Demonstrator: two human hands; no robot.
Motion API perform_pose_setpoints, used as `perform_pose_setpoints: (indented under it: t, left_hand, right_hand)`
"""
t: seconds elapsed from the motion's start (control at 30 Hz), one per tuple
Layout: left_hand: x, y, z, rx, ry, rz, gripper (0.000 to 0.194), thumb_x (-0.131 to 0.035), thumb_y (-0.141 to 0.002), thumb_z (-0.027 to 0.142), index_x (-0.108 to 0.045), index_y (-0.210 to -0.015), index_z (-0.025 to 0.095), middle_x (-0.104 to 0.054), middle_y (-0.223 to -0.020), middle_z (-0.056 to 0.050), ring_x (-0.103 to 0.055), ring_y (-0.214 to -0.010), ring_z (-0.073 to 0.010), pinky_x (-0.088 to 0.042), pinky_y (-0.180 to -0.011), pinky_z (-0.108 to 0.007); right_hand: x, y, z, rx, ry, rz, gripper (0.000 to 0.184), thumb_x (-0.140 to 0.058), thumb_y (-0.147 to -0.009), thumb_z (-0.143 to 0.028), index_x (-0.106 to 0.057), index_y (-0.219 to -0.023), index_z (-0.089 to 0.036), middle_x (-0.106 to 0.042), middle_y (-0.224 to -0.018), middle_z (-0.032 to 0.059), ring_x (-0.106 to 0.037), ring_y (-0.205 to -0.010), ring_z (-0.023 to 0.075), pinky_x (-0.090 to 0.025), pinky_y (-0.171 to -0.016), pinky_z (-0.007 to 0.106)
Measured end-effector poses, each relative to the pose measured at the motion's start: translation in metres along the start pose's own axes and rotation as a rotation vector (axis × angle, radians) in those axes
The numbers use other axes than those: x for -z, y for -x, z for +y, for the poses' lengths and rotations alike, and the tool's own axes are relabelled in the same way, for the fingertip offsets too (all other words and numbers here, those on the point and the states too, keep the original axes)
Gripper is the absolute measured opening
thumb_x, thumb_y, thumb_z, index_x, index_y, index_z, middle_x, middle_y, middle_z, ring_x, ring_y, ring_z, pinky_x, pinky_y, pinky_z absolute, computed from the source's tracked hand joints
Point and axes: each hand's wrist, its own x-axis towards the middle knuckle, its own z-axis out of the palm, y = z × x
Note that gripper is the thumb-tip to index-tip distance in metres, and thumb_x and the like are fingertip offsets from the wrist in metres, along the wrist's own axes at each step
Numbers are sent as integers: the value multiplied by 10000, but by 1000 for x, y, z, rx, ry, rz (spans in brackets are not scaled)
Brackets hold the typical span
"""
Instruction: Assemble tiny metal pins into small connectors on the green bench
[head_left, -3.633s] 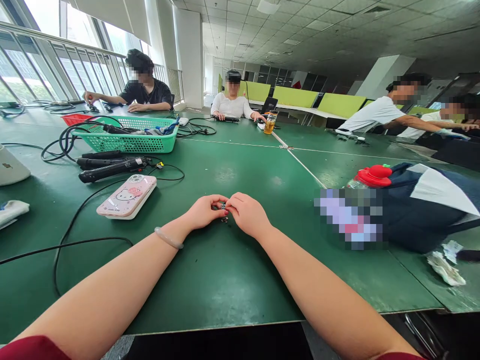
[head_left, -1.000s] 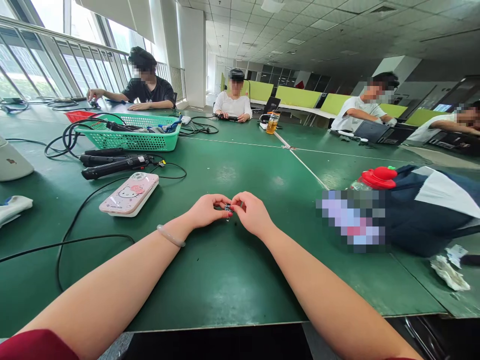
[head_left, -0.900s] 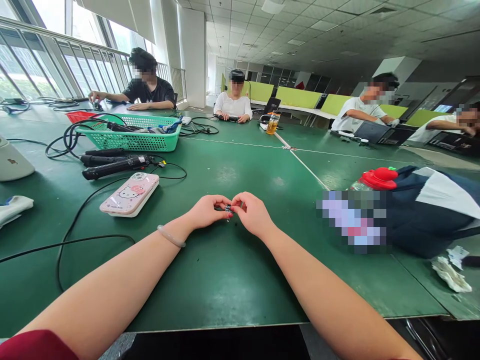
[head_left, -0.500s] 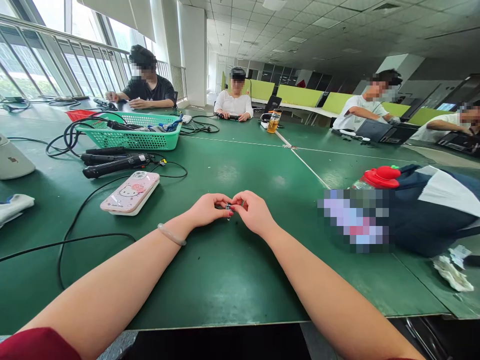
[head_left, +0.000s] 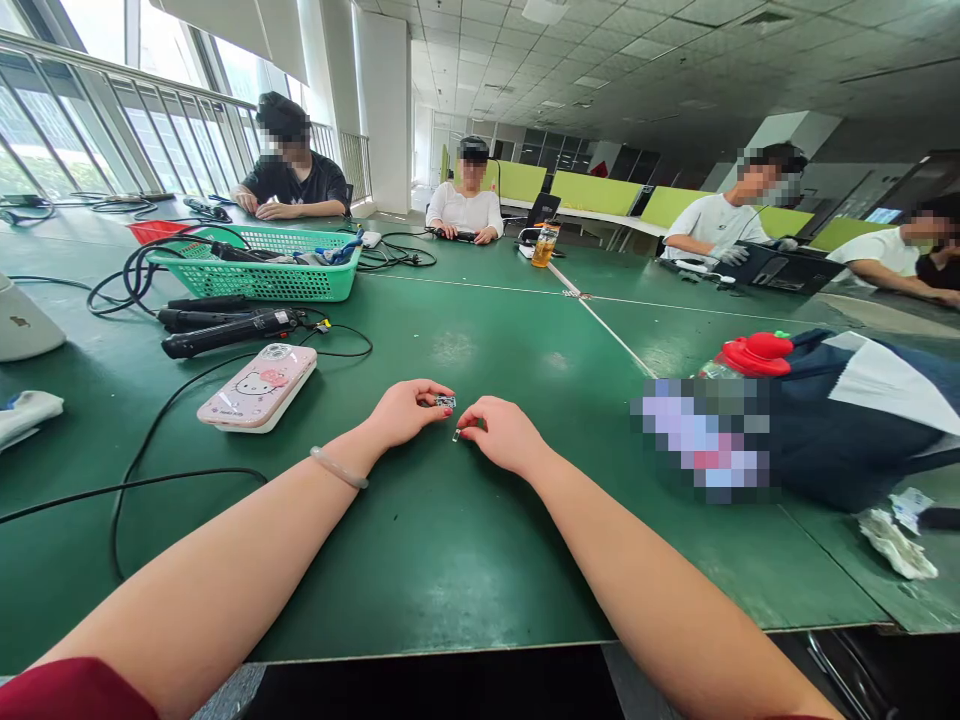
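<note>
My left hand (head_left: 409, 410) pinches a small dark circuit board (head_left: 445, 401) with pale markings between thumb and fingers. My right hand (head_left: 499, 432) is closed in a pinch on a tiny pale, shiny rectangular piece (head_left: 456, 436), too small to name for certain. A narrow gap separates the two hands, just above the green table (head_left: 420, 560). To the left of my left hand lies a phone in a pink cartoon-cat case (head_left: 259, 386).
A green plastic basket (head_left: 281, 280) with cables and tools stands at the back left, black handheld devices (head_left: 229, 330) in front of it. A dark bag (head_left: 817, 440) and red-lidded bottle (head_left: 757, 352) are at right. A drink bottle (head_left: 545, 245) stands further back. Several people sit around.
My hands have come apart. The right hand has moved slightly down with the tiny piece, and more of the board in my left hand now shows.
</note>
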Motion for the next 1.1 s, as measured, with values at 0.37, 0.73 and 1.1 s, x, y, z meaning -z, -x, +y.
perform_pose_setpoints:
  t: [0.37,0.73,1.1]
  left_hand:
    - [-1,0,0,-19,8,-33,360,-675,-616,349,-659,-939,190,-665,-744,-23,-612,-718,-164,-463,-723,-299]
    - [-3,3,9,-5,305,-131,368,-720,-591,294,-620,-904,130,-674,-814,-63,-617,-751,-160,-475,-778,-349]
    - [-3,6,12,20,373,-138,371,-726,-589,300,-622,-901,129,-671,-784,-55,-608,-735,-149,-465,-779,-340]
  right_hand:
    - [6,2,3,-70,-21,-172,91,-685,-670,-203,-614,-613,-204,-575,-670,-23,-502,-599,98,-357,-531,220]
    - [6,-1,-5,68,-163,291,55,-604,-762,-246,-625,-734,-205,-584,-766,-4,-463,-577,96,-399,-603,244]
    - [3,1,-5,116,-169,316,102,-585,-789,-277,-671,-780,-224,-626,-800,14,-544,-664,122,-447,-648,257]
